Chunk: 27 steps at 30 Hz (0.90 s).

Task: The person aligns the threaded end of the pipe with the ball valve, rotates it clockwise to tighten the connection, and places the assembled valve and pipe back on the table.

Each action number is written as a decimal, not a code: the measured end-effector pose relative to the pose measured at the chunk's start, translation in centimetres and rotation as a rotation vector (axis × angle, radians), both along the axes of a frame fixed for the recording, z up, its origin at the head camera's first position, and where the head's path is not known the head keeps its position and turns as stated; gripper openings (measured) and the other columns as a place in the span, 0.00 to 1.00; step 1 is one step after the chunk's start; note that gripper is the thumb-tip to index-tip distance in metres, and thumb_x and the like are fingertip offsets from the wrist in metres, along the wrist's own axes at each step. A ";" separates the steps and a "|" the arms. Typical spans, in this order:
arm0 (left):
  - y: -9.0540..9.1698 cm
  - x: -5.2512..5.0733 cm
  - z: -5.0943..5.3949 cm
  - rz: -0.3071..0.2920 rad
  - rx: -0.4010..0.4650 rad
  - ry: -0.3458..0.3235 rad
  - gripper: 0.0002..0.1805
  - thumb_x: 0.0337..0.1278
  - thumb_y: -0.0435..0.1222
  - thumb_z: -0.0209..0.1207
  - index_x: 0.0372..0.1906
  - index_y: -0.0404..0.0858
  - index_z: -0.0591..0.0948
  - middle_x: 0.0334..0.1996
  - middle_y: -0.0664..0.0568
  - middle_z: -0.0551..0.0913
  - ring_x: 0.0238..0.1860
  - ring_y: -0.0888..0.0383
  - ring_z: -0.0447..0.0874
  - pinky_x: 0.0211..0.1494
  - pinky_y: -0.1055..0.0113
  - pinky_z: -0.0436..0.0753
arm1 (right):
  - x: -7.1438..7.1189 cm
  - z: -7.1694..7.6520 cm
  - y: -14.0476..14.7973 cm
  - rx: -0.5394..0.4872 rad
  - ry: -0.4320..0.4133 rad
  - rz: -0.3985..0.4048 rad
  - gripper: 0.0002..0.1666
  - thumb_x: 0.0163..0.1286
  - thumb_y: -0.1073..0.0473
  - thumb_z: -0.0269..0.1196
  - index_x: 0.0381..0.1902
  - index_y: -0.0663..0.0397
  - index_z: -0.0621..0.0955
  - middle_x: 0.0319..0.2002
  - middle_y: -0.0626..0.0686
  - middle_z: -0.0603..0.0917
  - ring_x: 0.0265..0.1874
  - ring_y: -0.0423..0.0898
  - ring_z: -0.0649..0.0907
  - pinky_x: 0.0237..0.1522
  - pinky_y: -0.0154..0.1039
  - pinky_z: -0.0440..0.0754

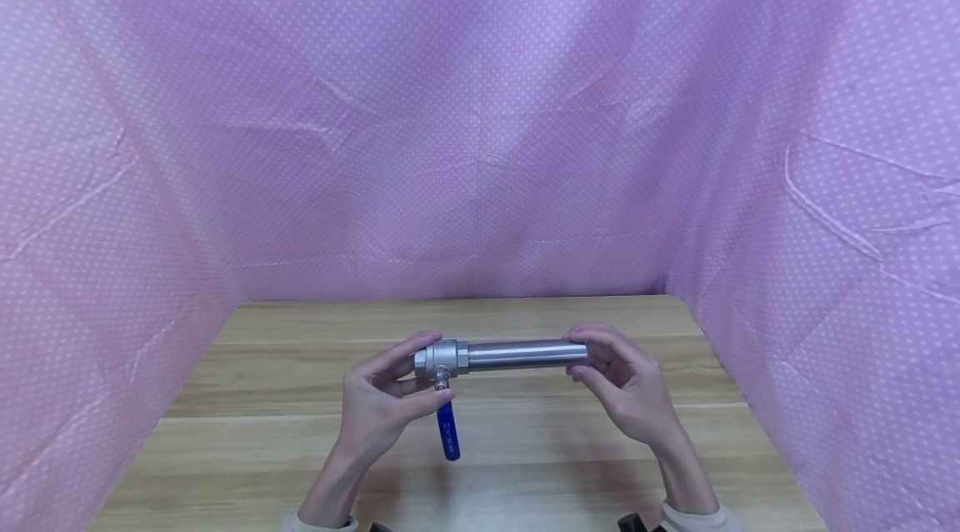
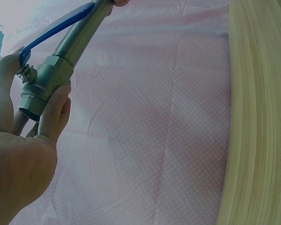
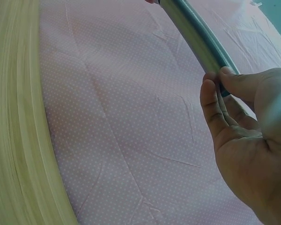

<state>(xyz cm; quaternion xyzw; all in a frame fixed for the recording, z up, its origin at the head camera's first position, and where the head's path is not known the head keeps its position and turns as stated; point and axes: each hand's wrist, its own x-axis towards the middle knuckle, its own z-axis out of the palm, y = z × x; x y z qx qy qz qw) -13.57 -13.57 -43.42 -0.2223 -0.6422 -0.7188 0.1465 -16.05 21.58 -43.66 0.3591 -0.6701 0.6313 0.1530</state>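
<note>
A silver ball valve [image 1: 444,358] with a blue lever handle [image 1: 447,430] is joined to a steel pipe [image 1: 525,354], held level above the table. My left hand [image 1: 381,399] grips the valve body, thumb at the base of the lever, fingers around the far side. My right hand [image 1: 633,386] pinches the pipe's free right end between thumb and fingers. In the left wrist view, the valve [image 2: 47,84] shows its open hex end, and the lever [image 2: 58,29] lies along the pipe. The right wrist view shows the pipe [image 3: 201,40] ending at my right fingertips.
The wooden table [image 1: 480,482] lies below both hands. Pink dotted cloth [image 1: 480,115] hangs behind it and along both sides. Small dark objects [image 1: 632,523] show at the bottom edge of the head view near the wrists.
</note>
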 end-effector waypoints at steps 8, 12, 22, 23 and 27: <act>0.0 0.0 0.0 -0.009 -0.002 0.008 0.38 0.42 0.12 0.78 0.66 0.20 0.84 0.66 0.50 0.92 0.59 0.57 0.97 0.60 0.56 0.99 | 0.2 0.2 0.0 0.041 -0.001 -0.065 0.28 0.65 0.90 0.65 0.63 0.76 0.82 0.56 0.44 0.91 0.45 0.37 0.94 0.42 0.32 0.99; 0.0 0.0 -0.1 -0.011 -0.002 0.003 0.38 0.42 0.12 0.78 0.66 0.20 0.83 0.66 0.46 0.92 0.60 0.57 0.96 0.60 0.56 0.99 | 0.2 0.0 0.1 0.055 0.009 -0.086 0.27 0.67 0.89 0.65 0.63 0.75 0.82 0.52 0.46 0.92 0.44 0.37 0.94 0.42 0.31 0.99; 0.0 0.0 -0.1 -0.022 0.003 0.004 0.38 0.42 0.12 0.78 0.66 0.19 0.83 0.65 0.52 0.93 0.60 0.57 0.96 0.61 0.56 0.99 | 0.1 -0.1 0.2 0.069 0.028 -0.102 0.27 0.69 0.88 0.64 0.64 0.75 0.83 0.43 0.54 0.93 0.41 0.36 0.93 0.38 0.30 0.96; 0.0 0.0 -0.1 -0.023 0.003 0.003 0.38 0.42 0.12 0.78 0.66 0.19 0.83 0.65 0.53 0.93 0.60 0.57 0.96 0.61 0.56 0.99 | 0.1 -0.1 0.2 0.060 0.029 -0.091 0.27 0.68 0.89 0.64 0.64 0.75 0.83 0.46 0.52 0.94 0.42 0.36 0.93 0.39 0.29 0.96; -0.1 0.0 -0.1 -0.020 0.001 0.004 0.38 0.42 0.12 0.78 0.66 0.19 0.83 0.65 0.50 0.93 0.60 0.57 0.96 0.60 0.56 0.99 | -0.1 -0.1 0.1 0.010 0.048 -0.019 0.31 0.65 0.91 0.63 0.66 0.78 0.80 0.60 0.51 0.92 0.50 0.38 0.94 0.46 0.29 0.98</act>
